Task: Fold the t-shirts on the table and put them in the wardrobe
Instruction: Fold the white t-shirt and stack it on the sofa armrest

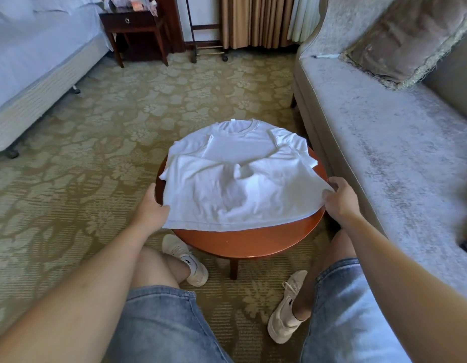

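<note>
Round table (253,242) holds t-shirt (235,179); outstretched left hand (152,208) and right hand (341,197) grip its hem.

A round table (253,239) of polished reddish-brown wood stands on the floor (96,127), a carpet with pale flowers on olive; one leg (233,268) shows beneath it. White t-shirts (235,184) lie spread over most of the top, so only the near arc of wood shows bare. A ribbed collar (241,126) lies at the far edge, with short sleeves spread to either side. The cloth is layered and rumpled, with a raised fold near the middle; how many shirts lie there cannot be told. On the left the fabric reaches past the rim
</note>
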`<state>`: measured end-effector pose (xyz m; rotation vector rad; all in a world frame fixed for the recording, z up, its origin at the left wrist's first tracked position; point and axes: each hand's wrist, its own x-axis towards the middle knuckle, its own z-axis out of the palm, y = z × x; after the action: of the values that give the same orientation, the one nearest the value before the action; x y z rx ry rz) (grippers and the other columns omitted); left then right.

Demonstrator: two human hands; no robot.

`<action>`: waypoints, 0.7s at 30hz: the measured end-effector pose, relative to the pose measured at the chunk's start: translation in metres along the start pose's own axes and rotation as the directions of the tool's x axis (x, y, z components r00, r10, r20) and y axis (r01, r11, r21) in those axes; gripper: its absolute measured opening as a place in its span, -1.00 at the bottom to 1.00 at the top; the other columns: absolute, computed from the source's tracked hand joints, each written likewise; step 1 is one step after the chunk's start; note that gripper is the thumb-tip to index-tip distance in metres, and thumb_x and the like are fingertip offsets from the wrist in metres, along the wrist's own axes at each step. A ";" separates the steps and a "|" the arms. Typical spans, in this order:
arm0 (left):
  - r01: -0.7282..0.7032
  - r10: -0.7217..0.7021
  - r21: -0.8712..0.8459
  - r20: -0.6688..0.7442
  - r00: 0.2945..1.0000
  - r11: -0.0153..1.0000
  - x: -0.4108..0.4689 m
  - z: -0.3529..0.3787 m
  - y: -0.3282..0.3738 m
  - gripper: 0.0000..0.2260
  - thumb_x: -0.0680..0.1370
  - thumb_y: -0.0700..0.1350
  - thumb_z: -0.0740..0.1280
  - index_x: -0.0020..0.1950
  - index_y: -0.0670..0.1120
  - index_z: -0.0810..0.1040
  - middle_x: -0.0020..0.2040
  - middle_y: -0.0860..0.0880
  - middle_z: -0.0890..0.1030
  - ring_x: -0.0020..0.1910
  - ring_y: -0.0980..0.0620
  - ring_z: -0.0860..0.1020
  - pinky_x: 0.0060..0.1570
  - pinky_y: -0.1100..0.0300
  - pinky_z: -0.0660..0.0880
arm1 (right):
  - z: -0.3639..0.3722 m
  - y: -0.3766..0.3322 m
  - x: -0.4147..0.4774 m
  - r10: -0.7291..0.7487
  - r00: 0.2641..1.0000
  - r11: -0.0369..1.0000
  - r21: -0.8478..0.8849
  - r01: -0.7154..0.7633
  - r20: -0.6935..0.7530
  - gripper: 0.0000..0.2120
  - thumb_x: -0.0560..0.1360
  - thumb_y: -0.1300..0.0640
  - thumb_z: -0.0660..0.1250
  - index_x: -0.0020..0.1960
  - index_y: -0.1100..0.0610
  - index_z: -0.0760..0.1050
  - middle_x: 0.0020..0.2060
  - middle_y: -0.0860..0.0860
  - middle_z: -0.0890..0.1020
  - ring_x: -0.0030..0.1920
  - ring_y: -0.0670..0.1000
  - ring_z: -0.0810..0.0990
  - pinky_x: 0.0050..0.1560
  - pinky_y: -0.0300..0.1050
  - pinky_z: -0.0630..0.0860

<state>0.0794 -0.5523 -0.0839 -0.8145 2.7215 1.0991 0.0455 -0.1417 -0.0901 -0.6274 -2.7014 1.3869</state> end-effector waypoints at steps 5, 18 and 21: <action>-0.148 0.149 -0.109 0.001 0.989 0.983 -0.016 0.003 0.013 -0.73 0.63 -0.26 0.15 0.28 -0.07 0.48 -0.17 -0.14 0.51 -0.30 -0.04 0.46 -0.45 0.31 0.38 | 0.007 -0.012 -0.012 -0.078 0.996 0.991 0.107 0.082 -0.043 -0.78 0.60 0.23 0.12 0.19 0.08 0.46 0.00 0.07 0.60 -0.18 0.01 0.58 -0.24 -0.05 0.58; -0.124 0.123 -0.015 -0.025 0.992 0.992 0.006 0.007 0.007 -0.75 0.51 -0.20 0.40 0.19 -0.14 0.55 0.15 -0.10 0.42 -0.08 -0.05 0.47 -0.13 0.15 0.41 | 0.039 -0.013 -0.002 -0.067 0.997 0.983 0.175 0.060 0.036 -0.81 0.62 0.26 0.18 0.11 0.20 0.57 -0.08 0.06 0.60 -0.22 -0.02 0.60 -0.26 -0.18 0.55; -0.067 0.067 0.069 -0.004 0.998 0.995 0.008 0.008 -0.006 -0.61 0.53 -0.08 0.40 0.33 -0.12 0.47 0.27 -0.13 0.33 -0.02 -0.08 0.46 0.01 0.10 0.44 | 0.051 -0.012 0.000 -0.056 0.997 0.988 0.150 0.047 0.061 -0.80 0.61 0.27 0.17 0.10 0.19 0.57 -0.16 0.01 0.59 -0.24 0.00 0.62 -0.26 -0.19 0.54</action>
<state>0.0752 -0.5540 -0.0959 -0.7234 2.7939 1.0102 0.0308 -0.1872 -0.1114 -0.5065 -2.6098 1.6026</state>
